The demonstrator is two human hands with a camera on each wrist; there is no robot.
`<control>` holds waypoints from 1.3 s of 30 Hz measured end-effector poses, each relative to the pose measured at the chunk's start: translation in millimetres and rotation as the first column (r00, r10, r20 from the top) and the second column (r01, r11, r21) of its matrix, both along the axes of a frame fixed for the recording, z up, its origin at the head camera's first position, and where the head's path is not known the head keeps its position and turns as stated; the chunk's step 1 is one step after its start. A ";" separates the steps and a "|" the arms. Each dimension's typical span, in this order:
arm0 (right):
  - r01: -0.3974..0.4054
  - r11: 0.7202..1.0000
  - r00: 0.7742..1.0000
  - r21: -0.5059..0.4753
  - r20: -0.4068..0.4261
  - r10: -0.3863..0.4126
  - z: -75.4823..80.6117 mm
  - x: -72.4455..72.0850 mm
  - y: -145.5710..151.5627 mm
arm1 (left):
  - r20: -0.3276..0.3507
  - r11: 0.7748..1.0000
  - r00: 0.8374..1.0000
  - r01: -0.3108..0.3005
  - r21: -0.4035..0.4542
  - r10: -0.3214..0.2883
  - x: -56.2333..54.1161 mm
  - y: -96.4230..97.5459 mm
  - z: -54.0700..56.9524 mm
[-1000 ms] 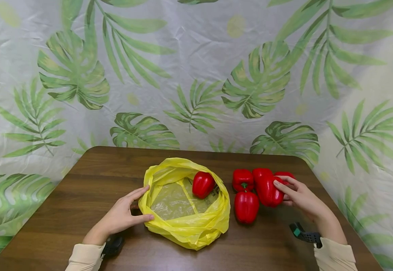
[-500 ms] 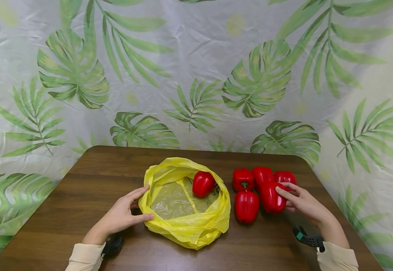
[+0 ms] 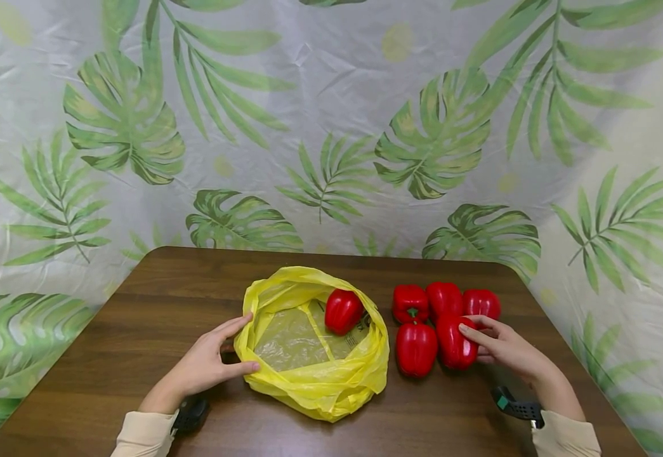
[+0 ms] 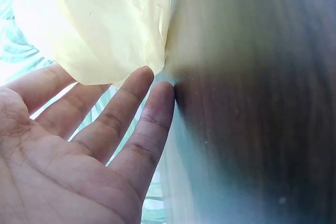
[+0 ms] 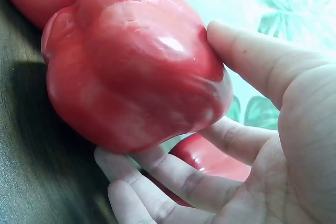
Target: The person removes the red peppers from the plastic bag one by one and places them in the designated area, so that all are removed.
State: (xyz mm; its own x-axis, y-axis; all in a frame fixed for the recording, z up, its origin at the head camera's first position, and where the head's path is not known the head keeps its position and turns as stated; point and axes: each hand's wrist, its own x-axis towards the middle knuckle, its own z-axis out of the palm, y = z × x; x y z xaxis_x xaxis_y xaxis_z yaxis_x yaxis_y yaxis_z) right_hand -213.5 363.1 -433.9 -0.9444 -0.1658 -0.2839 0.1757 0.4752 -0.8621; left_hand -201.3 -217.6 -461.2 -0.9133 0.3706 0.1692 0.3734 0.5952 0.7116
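Note:
A yellow plastic bag [image 3: 314, 387] stands with its mouth wide and rim folded down, and one red bell pepper [image 3: 343, 311] lies inside it. My left hand [image 3: 205, 362] rests against the bag's left side, fingers fairly straight and spread, thumb at the rim. In the left wrist view its fingertips [image 4: 140, 77] touch the pale-looking plastic. My right hand [image 3: 514, 348] grips another red bell pepper [image 3: 455, 343] between thumb and fingers, close over the table at the front of the pepper group. The right wrist view has this bell pepper [image 5: 136, 66] large, with fingers under its lower side.
To the bag's right, more bell peppers cluster: one at front left [image 3: 416, 349], one behind it [image 3: 410, 301], and others at the back [image 3: 444, 298] and far right [image 3: 481, 303]. The brown wooden table [image 3: 183, 285] ends before a leaf-patterned curtain [image 3: 331, 127].
My right hand has brought its bell pepper down and toward the front edge, beside the front-left pepper. The far-right pepper now shows more fully. The left hand and bag have stayed put.

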 end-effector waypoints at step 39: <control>-0.075 0.997 0.997 0.022 -0.016 0.076 3.7 5.8 1.4 | -0.019 1.000 1.000 0.003 0.011 -0.003 0.7 1.3 0.5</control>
State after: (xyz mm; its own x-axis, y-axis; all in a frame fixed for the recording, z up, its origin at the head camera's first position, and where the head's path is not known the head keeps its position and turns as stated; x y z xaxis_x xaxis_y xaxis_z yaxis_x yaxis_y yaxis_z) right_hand -207.8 364.5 -430.2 -0.9340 -0.2308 -0.2727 0.1246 0.5050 -0.8541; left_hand -200.5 -216.3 -460.7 -0.9085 0.3716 0.1909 0.3891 0.5863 0.7106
